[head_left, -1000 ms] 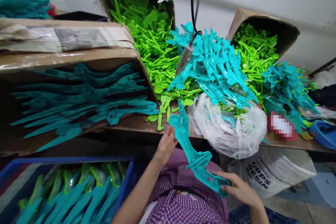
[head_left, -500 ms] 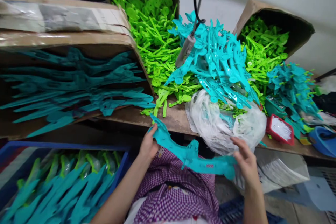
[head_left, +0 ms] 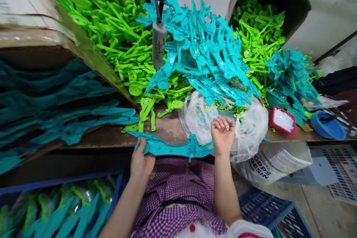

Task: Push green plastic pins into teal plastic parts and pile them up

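My left hand (head_left: pixel 142 161) grips one end of a long turquoise plastic part (head_left: pixel 173 149), which lies level above my lap at the table's front edge. My right hand (head_left: pixel 222 134) is raised at the part's other end, its fingers curled in toward the palm. Whatever those fingers hold, if anything, is hidden or too small to make out. Just behind the right hand sits a crumpled clear plastic bag (head_left: pixel 251 130) with small green and turquoise pieces inside. A heap of turquoise parts (head_left: pixel 200 52) rises behind the bag.
A grey electric screwdriver (head_left: pixel 159 44) hangs on a cord over light green parts (head_left: pixel 119 37). Turquoise parts fill a carton (head_left: pixel 28 41) at left. A blue crate (head_left: pixel 117 189) stands below it. To the right are a red tray (head_left: pixel 283 121) of small white pieces and a blue bowl (head_left: pixel 329 124).
My right hand has left the end of the turquoise part, moving up and left to the bag, and its fingers have curled. The part is now more level. The view has shifted right.
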A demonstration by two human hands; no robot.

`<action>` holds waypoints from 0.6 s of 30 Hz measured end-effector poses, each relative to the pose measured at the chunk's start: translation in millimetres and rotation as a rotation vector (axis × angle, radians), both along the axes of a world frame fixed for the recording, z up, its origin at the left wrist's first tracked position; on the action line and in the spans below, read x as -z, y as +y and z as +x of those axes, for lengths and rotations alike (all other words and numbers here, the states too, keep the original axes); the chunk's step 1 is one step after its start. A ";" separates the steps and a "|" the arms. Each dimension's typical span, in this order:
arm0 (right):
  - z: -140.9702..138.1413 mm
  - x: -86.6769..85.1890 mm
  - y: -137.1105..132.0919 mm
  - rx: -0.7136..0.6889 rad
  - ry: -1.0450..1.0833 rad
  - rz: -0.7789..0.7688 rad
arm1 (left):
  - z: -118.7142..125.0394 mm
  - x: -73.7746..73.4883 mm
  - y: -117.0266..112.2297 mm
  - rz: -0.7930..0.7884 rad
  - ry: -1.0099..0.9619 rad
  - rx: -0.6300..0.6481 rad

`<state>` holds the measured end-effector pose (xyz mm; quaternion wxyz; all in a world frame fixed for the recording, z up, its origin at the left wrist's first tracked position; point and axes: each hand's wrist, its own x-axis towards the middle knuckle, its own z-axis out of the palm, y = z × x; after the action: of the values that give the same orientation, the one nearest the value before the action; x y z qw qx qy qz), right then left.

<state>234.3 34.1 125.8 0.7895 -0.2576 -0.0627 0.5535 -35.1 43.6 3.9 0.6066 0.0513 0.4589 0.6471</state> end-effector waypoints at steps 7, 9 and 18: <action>19.0 9.6 5.1 -0.034 -0.421 -0.059 | 23.4 -4.4 4.7 0.044 0.094 -0.024; 40.8 19.7 0.3 0.011 -0.812 -0.160 | 21.9 -6.1 6.4 0.034 0.094 -0.002; 143.8 59.1 18.5 0.032 -2.091 -0.613 | 6.7 -30.1 17.5 0.051 0.107 0.339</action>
<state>378.1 52.6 66.7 0.2551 -0.7877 -0.5592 0.0422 -28.4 61.1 34.0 0.6804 0.1779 0.4586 0.5433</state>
